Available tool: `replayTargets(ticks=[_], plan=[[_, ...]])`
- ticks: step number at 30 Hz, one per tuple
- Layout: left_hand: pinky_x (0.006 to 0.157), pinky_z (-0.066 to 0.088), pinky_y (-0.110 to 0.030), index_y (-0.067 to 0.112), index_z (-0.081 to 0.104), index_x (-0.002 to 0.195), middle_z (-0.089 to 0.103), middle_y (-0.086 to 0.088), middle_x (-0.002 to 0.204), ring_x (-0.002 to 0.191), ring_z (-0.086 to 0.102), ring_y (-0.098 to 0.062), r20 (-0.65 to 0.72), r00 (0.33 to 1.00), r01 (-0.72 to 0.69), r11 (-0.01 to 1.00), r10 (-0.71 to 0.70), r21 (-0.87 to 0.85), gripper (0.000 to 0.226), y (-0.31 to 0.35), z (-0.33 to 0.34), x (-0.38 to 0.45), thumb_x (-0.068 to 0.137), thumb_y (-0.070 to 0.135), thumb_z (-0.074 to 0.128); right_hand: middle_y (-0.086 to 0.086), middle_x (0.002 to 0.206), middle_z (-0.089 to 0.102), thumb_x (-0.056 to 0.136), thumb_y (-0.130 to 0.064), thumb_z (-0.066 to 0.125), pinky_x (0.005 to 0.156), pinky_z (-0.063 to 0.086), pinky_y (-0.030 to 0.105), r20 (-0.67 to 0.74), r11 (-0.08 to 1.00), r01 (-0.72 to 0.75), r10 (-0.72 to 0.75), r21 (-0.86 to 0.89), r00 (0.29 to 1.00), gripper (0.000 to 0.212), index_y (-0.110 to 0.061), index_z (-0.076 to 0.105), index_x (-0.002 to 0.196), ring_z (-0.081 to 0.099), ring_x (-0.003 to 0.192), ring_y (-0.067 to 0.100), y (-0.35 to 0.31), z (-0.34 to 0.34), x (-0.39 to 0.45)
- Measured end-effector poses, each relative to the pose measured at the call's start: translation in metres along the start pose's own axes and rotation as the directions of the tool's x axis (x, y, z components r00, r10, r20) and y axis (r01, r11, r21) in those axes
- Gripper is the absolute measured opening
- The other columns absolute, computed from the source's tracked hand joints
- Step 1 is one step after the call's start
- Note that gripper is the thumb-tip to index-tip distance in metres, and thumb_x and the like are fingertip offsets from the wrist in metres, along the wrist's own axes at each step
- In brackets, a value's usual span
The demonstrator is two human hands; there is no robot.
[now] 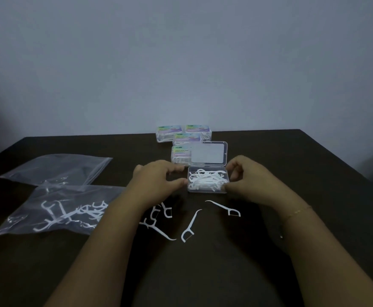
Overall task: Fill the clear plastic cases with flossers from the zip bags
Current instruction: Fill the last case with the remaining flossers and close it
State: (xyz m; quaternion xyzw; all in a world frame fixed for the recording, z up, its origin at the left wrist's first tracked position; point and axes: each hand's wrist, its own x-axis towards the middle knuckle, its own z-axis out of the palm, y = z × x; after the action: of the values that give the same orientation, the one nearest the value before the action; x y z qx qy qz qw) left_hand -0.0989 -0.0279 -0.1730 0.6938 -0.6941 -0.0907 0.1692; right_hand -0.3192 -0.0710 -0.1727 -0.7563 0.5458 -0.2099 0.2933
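Note:
An open clear plastic case [206,191] lies at the table's middle, its lid [207,152] folded back. White flossers [205,179] fill its tray in a loose heap. My left hand [159,180] holds the case's left side between thumb and curled fingers. On the right side, my right hand [247,178] pinches it the same way. Several loose flossers [188,227] lie on the table in front of the case, some partly under my left wrist. Left of my arms, a zip bag [55,209] holds several flossers. Behind it lies a second, nearly empty zip bag [55,169].
Several closed, labelled cases [180,154] with flossers inside stand in a cluster behind the open lid, near the dark table's [291,165] far edge. A plain wall rises behind the table. The table's right edge slopes down at the right.

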Motion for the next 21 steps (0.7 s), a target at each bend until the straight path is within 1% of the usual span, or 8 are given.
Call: replayTargets(ticks=[2, 5, 9, 11, 13, 15, 19, 21], plan=[[0.104, 0.024, -0.038, 0.039, 0.049, 0.133, 0.050, 0.011, 0.138, 0.126, 0.044, -0.010, 0.038, 0.999, 0.020, 0.999, -0.021, 0.037, 0.045, -0.004, -0.001, -0.008, 0.090, 0.051, 0.055, -0.003, 0.088, 0.059, 0.075, -0.020, 0.077, 0.067, 0.046, 0.024, -0.035, 1.000, 0.024, -0.023, 0.019, 0.999, 0.035, -0.024, 0.054, 0.101, 0.056, 0.076, 0.010, -0.001, 0.000, -0.002], [0.106, 0.024, -0.040, 0.038, 0.048, 0.135, 0.048, 0.011, 0.139, 0.128, 0.042, -0.011, 0.054, 0.997, 0.045, 0.995, -0.050, 0.089, 0.046, -0.011, -0.003, -0.017, 0.091, 0.051, 0.053, -0.003, 0.093, 0.057, 0.078, -0.021, 0.075, 0.069, 0.046, 0.023, -0.010, 0.997, 0.038, -0.039, -0.062, 0.999, 0.031, -0.025, 0.055, 0.100, 0.055, 0.083, 0.012, 0.000, 0.006, 0.001], [0.104, 0.024, -0.038, 0.040, 0.049, 0.133, 0.051, 0.012, 0.136, 0.127, 0.044, -0.010, 0.072, 0.996, 0.046, 0.991, -0.056, 0.128, 0.043, -0.014, -0.008, -0.024, 0.091, 0.051, 0.052, -0.004, 0.097, 0.054, 0.084, -0.019, 0.069, 0.064, 0.040, 0.015, -0.019, 0.990, 0.075, -0.078, -0.123, 0.997, 0.021, -0.021, 0.061, 0.104, 0.053, 0.081, 0.008, 0.003, 0.018, 0.004], [0.102, 0.023, -0.037, 0.041, 0.050, 0.132, 0.052, 0.012, 0.136, 0.128, 0.043, -0.010, 0.101, 0.994, 0.024, 0.984, -0.042, 0.174, 0.040, -0.014, -0.012, -0.029, 0.093, 0.048, 0.051, -0.002, 0.099, 0.054, 0.085, -0.017, 0.067, 0.068, 0.039, 0.019, -0.043, 0.986, 0.102, -0.108, -0.129, 0.993, 0.024, -0.021, 0.061, 0.108, 0.054, 0.086, 0.011, 0.001, 0.023, 0.004], [0.100, 0.021, -0.036, 0.042, 0.051, 0.131, 0.051, 0.012, 0.137, 0.131, 0.040, -0.009, 0.142, 0.990, -0.009, 0.975, -0.023, 0.222, 0.038, -0.014, -0.015, -0.033, 0.093, 0.042, 0.051, -0.003, 0.102, 0.056, 0.084, -0.018, 0.068, 0.074, 0.041, 0.021, -0.106, 0.992, 0.102, -0.110, -0.069, 0.988, 0.031, -0.023, 0.056, 0.112, 0.054, 0.087, 0.010, -0.002, 0.024, -0.001], [0.099, 0.020, -0.037, 0.041, 0.050, 0.133, 0.053, 0.011, 0.136, 0.131, 0.039, -0.011, 0.208, 0.978, -0.021, 0.965, -0.035, 0.261, 0.044, -0.015, -0.021, -0.038, 0.088, 0.040, 0.055, -0.004, 0.102, 0.057, 0.084, -0.024, 0.068, 0.075, 0.046, 0.025, -0.150, 0.993, 0.091, -0.101, -0.069, 0.984, 0.026, -0.025, 0.056, 0.107, 0.055, 0.085, 0.009, -0.005, 0.024, -0.010], [0.101, 0.018, -0.040, 0.039, 0.039, 0.142, 0.047, 0.005, 0.140, 0.134, 0.031, -0.017, 0.341, 0.936, -0.069, 0.906, -0.087, 0.418, 0.066, -0.015, -0.027, -0.046, 0.081, 0.048, 0.063, -0.004, 0.106, 0.054, 0.082, -0.041, 0.066, 0.085, 0.049, 0.032, 0.068, 0.936, 0.002, 0.023, -0.352, 0.997, 0.026, -0.027, 0.065, 0.104, 0.057, 0.097, 0.015, -0.006, 0.029, -0.033], [0.099, 0.019, -0.040, 0.037, 0.039, 0.142, 0.048, 0.004, 0.138, 0.132, 0.033, -0.018, 0.350, 0.932, -0.092, 0.874, -0.093, 0.477, 0.067, -0.014, -0.025, -0.047, 0.081, 0.047, 0.064, -0.001, 0.106, 0.058, 0.087, -0.036, 0.062, 0.081, 0.047, 0.030, 0.055, 0.924, -0.002, 0.025, -0.382, 0.998, 0.018, -0.024, 0.069, 0.099, 0.058, 0.096, 0.018, -0.009, 0.035, -0.039]])
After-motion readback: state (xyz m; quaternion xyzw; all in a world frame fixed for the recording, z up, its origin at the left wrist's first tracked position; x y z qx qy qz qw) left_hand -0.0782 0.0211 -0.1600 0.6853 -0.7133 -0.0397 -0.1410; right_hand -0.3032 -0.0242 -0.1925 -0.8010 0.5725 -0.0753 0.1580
